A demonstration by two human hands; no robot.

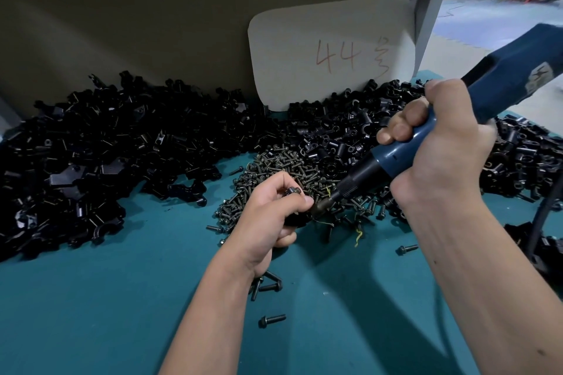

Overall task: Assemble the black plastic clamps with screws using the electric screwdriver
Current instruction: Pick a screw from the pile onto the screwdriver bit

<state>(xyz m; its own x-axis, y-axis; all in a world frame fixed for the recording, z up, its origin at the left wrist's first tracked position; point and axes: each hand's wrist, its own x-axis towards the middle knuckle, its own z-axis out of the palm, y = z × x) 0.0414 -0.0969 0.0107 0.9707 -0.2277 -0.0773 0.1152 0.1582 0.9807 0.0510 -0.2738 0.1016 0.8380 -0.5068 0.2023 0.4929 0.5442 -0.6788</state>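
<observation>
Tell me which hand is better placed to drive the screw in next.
Right. The right hand grips the electric screwdriver, its tip beside the clamp pinched in the left hand.

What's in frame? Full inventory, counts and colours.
clamp parts: large pile, black, left and back of table
small clamp parts: pile, black, centre-right
screws: heap plus strays, dark, centre
card: one, off-white, red "44", leaning at back
table: one, teal
electric screwdriver: one, blue and black, tip at left hand
left hand: pinches a small dark part
right hand: grips screwdriver
</observation>
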